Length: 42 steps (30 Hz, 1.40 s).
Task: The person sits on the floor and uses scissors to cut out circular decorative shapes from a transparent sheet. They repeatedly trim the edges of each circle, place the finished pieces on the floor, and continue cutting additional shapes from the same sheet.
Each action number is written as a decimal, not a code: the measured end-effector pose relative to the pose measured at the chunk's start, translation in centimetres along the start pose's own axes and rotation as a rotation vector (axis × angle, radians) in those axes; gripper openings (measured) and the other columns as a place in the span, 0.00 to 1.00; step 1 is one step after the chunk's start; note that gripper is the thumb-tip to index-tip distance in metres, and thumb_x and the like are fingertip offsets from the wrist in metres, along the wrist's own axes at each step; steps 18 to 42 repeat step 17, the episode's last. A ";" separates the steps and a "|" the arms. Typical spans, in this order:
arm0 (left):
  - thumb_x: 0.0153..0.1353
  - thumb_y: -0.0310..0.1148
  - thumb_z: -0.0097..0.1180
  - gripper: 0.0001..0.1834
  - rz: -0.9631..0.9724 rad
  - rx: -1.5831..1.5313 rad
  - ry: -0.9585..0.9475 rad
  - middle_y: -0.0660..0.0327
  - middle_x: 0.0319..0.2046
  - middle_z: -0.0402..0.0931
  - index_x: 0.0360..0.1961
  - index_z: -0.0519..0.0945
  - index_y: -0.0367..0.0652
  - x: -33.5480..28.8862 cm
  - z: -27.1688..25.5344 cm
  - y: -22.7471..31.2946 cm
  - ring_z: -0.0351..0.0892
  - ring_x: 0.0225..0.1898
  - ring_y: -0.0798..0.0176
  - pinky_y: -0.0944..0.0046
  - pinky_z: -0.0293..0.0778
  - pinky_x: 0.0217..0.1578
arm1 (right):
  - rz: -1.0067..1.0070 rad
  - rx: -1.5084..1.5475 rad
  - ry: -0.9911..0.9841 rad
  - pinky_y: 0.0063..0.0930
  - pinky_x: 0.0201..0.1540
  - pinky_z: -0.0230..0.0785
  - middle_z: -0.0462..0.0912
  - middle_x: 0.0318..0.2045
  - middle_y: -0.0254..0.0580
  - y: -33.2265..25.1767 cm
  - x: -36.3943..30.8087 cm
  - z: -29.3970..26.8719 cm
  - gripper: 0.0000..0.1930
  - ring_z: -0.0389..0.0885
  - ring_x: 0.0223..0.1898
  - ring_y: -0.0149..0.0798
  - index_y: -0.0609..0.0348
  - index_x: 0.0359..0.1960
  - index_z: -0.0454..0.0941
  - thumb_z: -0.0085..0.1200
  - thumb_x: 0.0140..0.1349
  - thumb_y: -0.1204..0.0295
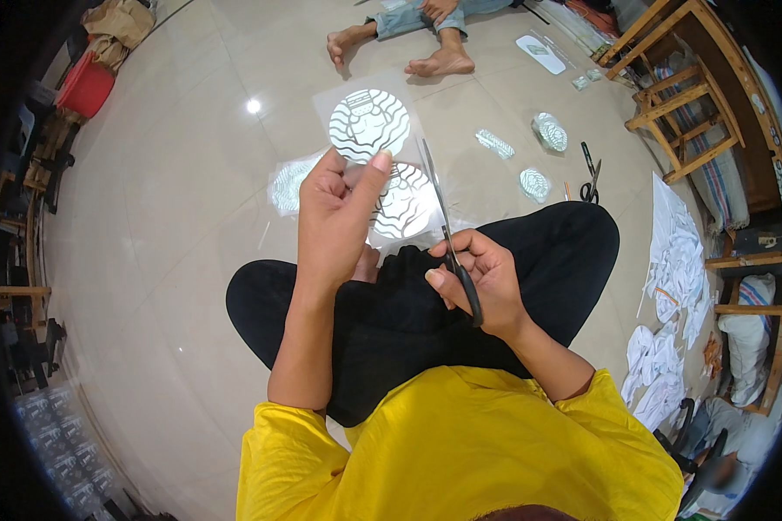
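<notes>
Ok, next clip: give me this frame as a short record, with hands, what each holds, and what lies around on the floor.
setting: person seated cross-legged on a tiled floor
left hand: raised, holding a clear sheet with a round patterned sticker
right hand: gripping black-handled scissors, blades pointing up beside the sheet
floor nearby: more round stickers, a second pair of scissors, white paper scraps
others: another person's bare feet at top

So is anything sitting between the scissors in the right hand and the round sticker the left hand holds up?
Nothing visible. The scissors in the right hand reach up beside the round sticker pinched by the left hand, with only floor behind.
</notes>
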State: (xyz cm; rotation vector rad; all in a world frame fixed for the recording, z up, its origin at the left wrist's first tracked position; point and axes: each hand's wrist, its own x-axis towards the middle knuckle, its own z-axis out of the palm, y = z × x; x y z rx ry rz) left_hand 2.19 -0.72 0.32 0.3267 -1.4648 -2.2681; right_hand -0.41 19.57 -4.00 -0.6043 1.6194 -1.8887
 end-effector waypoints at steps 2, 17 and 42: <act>0.75 0.31 0.54 0.14 -0.020 -0.040 0.019 0.58 0.39 0.85 0.52 0.77 0.30 0.1 -0.1 -0.1 0.82 0.36 0.75 0.72 0.79 0.37 | -0.005 0.002 -0.001 0.10 0.25 0.61 0.82 0.21 0.30 0.0 -0.1 0.0 0.15 0.76 0.20 0.17 0.63 0.46 0.77 0.68 0.63 0.73; 0.75 0.34 0.53 0.15 0.056 0.062 0.035 0.61 0.38 0.84 0.53 0.78 0.31 -0.2 0.2 -0.5 0.81 0.36 0.77 0.74 0.76 0.37 | 0.017 0.008 0.000 0.12 0.25 0.61 0.83 0.21 0.30 -0.3 0.1 0.0 0.15 0.77 0.20 0.19 0.62 0.48 0.77 0.68 0.63 0.73; 0.75 0.34 0.53 0.15 0.056 0.062 0.035 0.61 0.38 0.84 0.53 0.78 0.31 -0.2 0.2 -0.5 0.81 0.36 0.77 0.74 0.76 0.37 | 0.017 0.008 0.000 0.12 0.25 0.61 0.83 0.21 0.30 -0.3 0.1 0.0 0.15 0.77 0.20 0.19 0.62 0.48 0.77 0.68 0.63 0.73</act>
